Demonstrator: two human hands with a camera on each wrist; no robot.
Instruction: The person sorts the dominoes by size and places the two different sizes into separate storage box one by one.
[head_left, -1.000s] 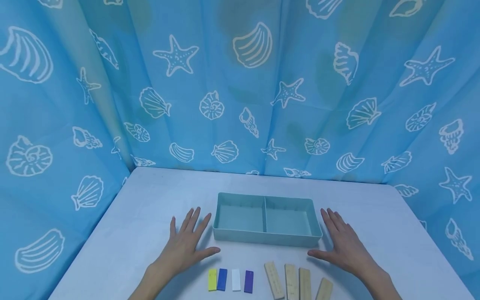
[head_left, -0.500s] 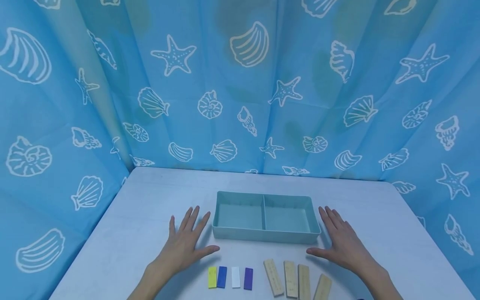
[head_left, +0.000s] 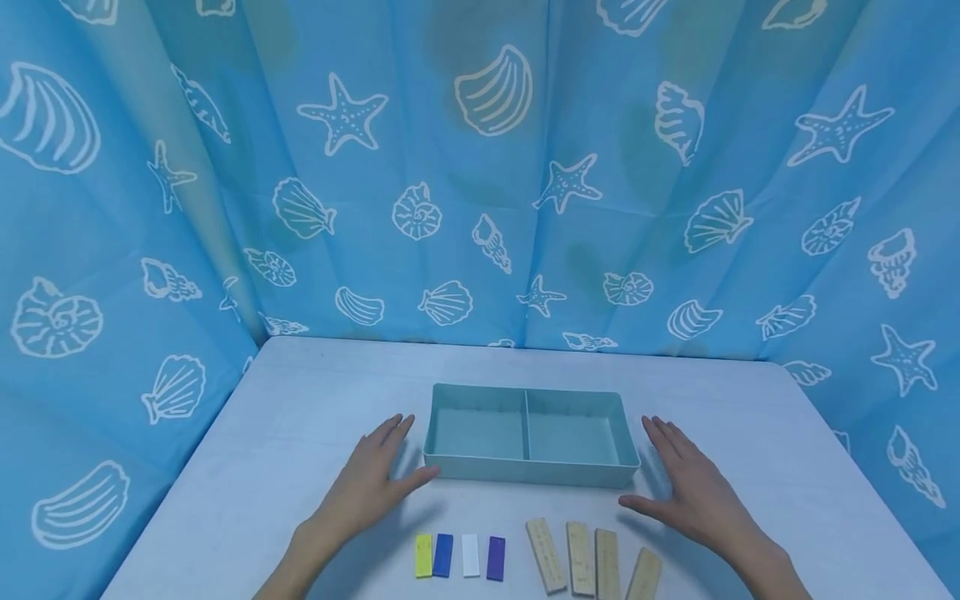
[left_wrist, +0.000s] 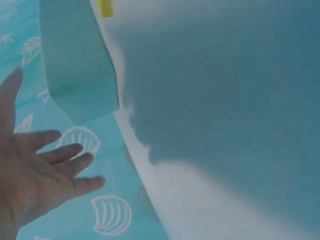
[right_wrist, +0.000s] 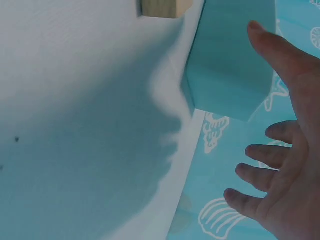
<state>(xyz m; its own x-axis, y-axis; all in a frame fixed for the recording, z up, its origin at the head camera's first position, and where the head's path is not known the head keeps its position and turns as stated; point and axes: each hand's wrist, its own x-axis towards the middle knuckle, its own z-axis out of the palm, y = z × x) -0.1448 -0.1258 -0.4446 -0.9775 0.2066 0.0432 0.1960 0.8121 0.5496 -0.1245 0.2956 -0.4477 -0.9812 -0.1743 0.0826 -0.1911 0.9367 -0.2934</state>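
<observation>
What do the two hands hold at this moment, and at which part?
Nothing is held. The left hand and the right hand are open, fingers straight, on either side of the tray; no fingers curl round it.

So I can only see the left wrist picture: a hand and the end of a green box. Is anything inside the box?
Observer: No. In the head view the box has two compartments, and both are empty.
Operator: Where is the other hand?
Observer: The right hand is open, fingers straight, by the right end of the box.
Operator: I see one yellow thing. Are there more?
Observer: Yes. Next to the yellow piece lie a blue piece, a white piece and a dark blue piece, then four wooden pieces further right.
</observation>
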